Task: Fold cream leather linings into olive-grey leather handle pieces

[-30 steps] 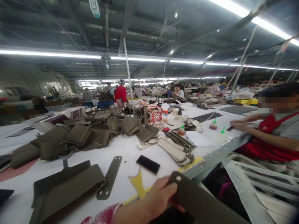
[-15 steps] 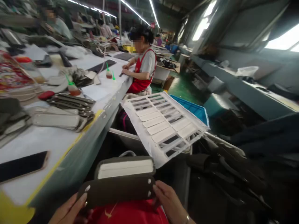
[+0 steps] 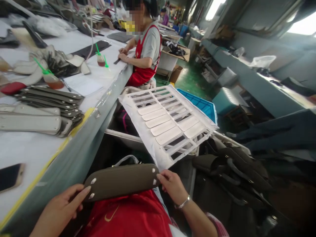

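Note:
Over my lap lies a long olive bag panel (image 3: 120,182) with rounded ends and shiny metal studs at both ends. At its left end my left hand (image 3: 61,205) pinches it, thumb on top by the studs. My right hand (image 3: 172,186), with a bracelet at the wrist, is closed on the right end. Behind the panel a thin grey curved handle (image 3: 127,159) and bits of metal hardware show. What lies under the panel is hidden.
A white-covered table (image 3: 86,131) at left bears stacked studded strips (image 3: 49,102), glue bottles (image 3: 51,79) and a phone (image 3: 11,177). Ahead lies a white slotted sheet (image 3: 158,121) across a bin; olive bags (image 3: 234,171) are piled at right. A co-worker (image 3: 145,49) sits beyond.
The panel has moved up and back over the opening with the white strip, which is now covered. Both hands moved up with it, and the view has shifted right.

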Motion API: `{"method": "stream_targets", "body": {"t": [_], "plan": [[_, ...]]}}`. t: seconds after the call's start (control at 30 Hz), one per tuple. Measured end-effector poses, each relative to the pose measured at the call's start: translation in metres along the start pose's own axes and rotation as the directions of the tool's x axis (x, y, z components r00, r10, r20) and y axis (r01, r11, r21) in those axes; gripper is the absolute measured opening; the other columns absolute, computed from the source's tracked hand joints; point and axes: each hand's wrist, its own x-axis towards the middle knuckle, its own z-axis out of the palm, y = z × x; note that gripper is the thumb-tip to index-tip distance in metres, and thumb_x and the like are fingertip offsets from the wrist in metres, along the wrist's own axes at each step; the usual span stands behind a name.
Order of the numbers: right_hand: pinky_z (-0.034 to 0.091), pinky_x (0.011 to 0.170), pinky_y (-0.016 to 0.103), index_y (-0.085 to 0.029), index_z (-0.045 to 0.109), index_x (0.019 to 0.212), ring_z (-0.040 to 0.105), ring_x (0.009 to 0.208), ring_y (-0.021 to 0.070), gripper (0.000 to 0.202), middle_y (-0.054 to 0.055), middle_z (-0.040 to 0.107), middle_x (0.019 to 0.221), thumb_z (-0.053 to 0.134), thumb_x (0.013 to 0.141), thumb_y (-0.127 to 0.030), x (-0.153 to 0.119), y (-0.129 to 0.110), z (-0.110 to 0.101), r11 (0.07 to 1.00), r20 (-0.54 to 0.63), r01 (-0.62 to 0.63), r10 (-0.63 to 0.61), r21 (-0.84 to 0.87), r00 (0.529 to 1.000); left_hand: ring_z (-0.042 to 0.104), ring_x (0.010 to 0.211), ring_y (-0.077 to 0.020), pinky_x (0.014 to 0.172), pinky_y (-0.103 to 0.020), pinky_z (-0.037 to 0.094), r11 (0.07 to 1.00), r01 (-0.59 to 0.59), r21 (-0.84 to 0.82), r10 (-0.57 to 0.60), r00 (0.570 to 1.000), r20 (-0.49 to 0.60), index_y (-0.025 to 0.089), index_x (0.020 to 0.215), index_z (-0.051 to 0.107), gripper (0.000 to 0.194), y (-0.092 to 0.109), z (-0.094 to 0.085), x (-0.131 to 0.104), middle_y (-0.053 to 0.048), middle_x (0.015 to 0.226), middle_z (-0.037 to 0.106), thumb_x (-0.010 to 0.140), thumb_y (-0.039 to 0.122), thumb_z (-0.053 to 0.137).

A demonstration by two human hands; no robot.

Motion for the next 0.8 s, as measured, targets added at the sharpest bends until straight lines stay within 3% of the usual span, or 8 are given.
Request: {"method": "stream_targets", "body": {"t": [0.07,0.17,0.37,0.8], "plan": [[0.034,0.041,0.019,-0.017,0.054,0.067,0.044,0.043,0.0084,0.029,-0.005,0.045,0.049,0.05,0.075,-0.044,0.0,-0.002,0.0,1.0,0.021,-0.002,0.003,-0.029,1.0,0.047,0.042,-0.0134,0.043,-0.022,0.036,0.999,-0.035,0.001,0.035,0.996,0.077,0.02,0.079,0.057,0.051,0.006,-0.005,0.0,0.005,0.044,0.047,0.067,0.07,0.047],[0.034,0.042,0.021,-0.018,0.055,0.069,0.042,0.043,0.0097,0.034,-0.005,0.043,0.045,0.047,0.074,-0.051,0.004,-0.005,-0.001,0.995,0.071,-0.05,0.057,-0.089,0.996,0.041,0.039,-0.0105,0.04,-0.019,0.031,0.995,-0.081,-0.051,0.084,0.994,0.066,0.018,0.07,0.054,0.047,0.011,-0.007,0.002,0.007,0.042,0.04,0.073,0.064,0.046],[0.036,0.046,0.022,-0.02,0.056,0.069,0.043,0.046,0.0116,0.037,-0.004,0.046,0.046,0.047,0.073,-0.055,0.014,-0.005,-0.003,0.99,0.145,-0.052,0.071,-0.134,0.987,0.04,0.038,-0.0085,0.037,-0.018,0.031,0.971,-0.064,-0.231,0.088,0.992,0.094,0.018,0.068,0.051,0.04,0.005,-0.008,0.007,0.006,0.046,0.045,0.077,0.056,0.047],[0.035,0.046,0.023,-0.02,0.055,0.064,0.041,0.044,0.0114,0.039,-0.003,0.045,0.044,0.05,0.07,-0.057,0.019,-0.011,-0.001,0.986,0.156,-0.086,0.108,-0.145,0.982,0.043,0.038,-0.0082,0.037,-0.017,0.031,0.968,-0.065,-0.244,0.099,0.987,0.126,0.017,0.066,0.049,0.035,0.003,-0.012,0.015,0.006,0.046,0.047,0.075,0.051,0.051]]}}
